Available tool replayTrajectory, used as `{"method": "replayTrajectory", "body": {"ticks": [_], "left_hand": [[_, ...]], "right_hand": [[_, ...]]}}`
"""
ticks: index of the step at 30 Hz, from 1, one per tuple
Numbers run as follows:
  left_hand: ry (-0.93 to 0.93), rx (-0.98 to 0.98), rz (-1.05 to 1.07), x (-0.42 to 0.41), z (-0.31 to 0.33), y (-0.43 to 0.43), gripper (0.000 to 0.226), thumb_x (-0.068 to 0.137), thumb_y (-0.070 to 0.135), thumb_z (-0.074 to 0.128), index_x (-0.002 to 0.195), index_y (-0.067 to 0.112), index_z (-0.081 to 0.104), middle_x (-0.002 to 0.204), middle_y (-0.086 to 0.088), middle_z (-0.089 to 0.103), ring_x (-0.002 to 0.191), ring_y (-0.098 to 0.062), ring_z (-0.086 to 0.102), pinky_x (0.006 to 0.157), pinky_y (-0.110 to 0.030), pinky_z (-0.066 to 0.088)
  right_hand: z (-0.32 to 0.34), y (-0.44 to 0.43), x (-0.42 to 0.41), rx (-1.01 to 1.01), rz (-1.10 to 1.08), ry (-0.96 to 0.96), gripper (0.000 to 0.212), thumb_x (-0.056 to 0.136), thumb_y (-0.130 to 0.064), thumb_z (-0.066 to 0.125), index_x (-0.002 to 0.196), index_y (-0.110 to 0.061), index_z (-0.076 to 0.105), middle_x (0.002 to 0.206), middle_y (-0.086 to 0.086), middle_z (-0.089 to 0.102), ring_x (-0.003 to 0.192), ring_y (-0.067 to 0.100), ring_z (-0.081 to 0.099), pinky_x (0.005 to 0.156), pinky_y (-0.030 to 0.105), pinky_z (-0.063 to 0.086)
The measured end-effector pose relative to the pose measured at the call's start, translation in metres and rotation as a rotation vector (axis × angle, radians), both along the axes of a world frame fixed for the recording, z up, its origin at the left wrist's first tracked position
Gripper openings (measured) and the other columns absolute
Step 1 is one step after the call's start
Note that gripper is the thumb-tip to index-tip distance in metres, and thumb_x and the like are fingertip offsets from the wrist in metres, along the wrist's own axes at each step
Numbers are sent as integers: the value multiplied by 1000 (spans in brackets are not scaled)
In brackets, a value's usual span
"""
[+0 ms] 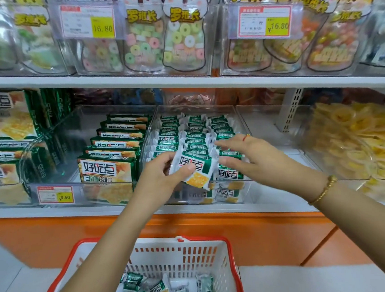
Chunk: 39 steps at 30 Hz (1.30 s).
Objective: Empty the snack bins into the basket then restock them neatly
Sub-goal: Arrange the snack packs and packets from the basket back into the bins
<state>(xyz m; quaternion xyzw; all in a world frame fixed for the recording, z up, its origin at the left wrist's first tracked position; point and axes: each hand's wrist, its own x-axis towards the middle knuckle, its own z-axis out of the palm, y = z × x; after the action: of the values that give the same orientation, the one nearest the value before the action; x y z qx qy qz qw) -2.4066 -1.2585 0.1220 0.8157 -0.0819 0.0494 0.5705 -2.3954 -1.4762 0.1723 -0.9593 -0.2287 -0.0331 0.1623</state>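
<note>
While left hand (158, 181) fingers grasp a packet (204, 164), right hand (255, 160) fingers released over bin (197, 107)

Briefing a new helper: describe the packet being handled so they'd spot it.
On the lower white shelf, find the clear plastic bin of small green packets in rows. At its front, the left hand holds one white and green biscuit packet, the only one lifted.
</note>
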Motion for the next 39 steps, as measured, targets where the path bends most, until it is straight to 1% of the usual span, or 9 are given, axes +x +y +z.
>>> {"method": "replayTrajectory", "body": {"ticks": [3, 5, 8, 11, 13, 16, 22, 31, 39], "left_hand": [[-83, -22, -59, 3, 8, -26, 20, 82, 31, 70, 99, 25, 61, 89, 6, 69, 80, -4, 65, 67, -20, 52], [-153, -25, -88, 7, 17, -45, 16, 85, 30, 67, 98, 28, 59, 88, 10, 68, 75, 3, 63, 63, -12, 48], [-242, 91, -67, 17, 21, -63, 23, 91, 36, 58, 112, 28, 56, 102, 18, 63, 89, 6, 58, 73, -9, 46], [-350, 536, -84, 33, 7, -65, 43, 95, 45, 47, 132, 22, 48, 124, 11, 54, 115, -4, 48, 94, -20, 39], [-341, 758, -125, 43, -9, -62, 50, 96, 50, 40, 136, 22, 43, 133, 5, 48, 124, -11, 40, 98, -24, 34], [-392, 940, -124, 50, -29, -55, 61, 92, 61, 24, 136, 24, 44, 128, 5, 51, 123, -13, 41, 92, -26, 40], [-603, 939, -40, 55, -41, -53, 48, 95, 50, 30, 124, 22, 56, 109, 8, 62, 108, -8, 46, 73, -24, 52], [-592, 929, -49, 55, -42, -53, 45, 95, 47, 35, 128, 23, 53, 112, 9, 61, 110, -5, 42, 78, -24, 51], [-558, 887, -54, 56, -44, -52, 46, 96, 49, 33, 129, 23, 53, 114, 10, 59, 112, -5, 43, 80, -24, 49]], "right_hand": [[18, 3, -5, 245, 19, 220, 61, 76, -50, 67, 133, -38, 49, 114, -23, 55, 99, -5, 54, 82, 14, 44], [23, -3, -2, 285, 22, 269, 42, 76, -43, 73, 116, -34, 60, 100, -21, 63, 87, -2, 61, 73, 17, 48], [28, -32, 13, 429, -132, 203, 20, 79, -35, 74, 94, -25, 67, 83, -7, 69, 68, 2, 60, 57, 16, 44], [26, -79, 43, 539, -388, 45, 18, 80, -31, 74, 92, -20, 65, 85, -5, 66, 67, 4, 55, 54, 9, 40], [17, -107, 68, 348, -521, -33, 25, 82, -33, 73, 101, -20, 63, 94, -4, 63, 71, 7, 55, 58, 9, 42], [-11, -129, 110, -23, -596, 60, 49, 84, -41, 68, 123, -13, 60, 117, 9, 64, 102, 25, 60, 84, 28, 47], [-49, -111, 173, -196, -483, 157, 40, 85, -22, 68, 123, -13, 60, 124, 8, 61, 112, 24, 57, 85, 22, 41], [-92, -95, 208, 247, -686, 69, 43, 77, -9, 75, 115, -3, 57, 117, 16, 62, 111, 31, 56, 88, 28, 45], [-95, -99, 224, 318, -715, 51, 55, 72, -13, 81, 117, 0, 51, 119, 17, 60, 113, 31, 54, 89, 31, 44]]}}
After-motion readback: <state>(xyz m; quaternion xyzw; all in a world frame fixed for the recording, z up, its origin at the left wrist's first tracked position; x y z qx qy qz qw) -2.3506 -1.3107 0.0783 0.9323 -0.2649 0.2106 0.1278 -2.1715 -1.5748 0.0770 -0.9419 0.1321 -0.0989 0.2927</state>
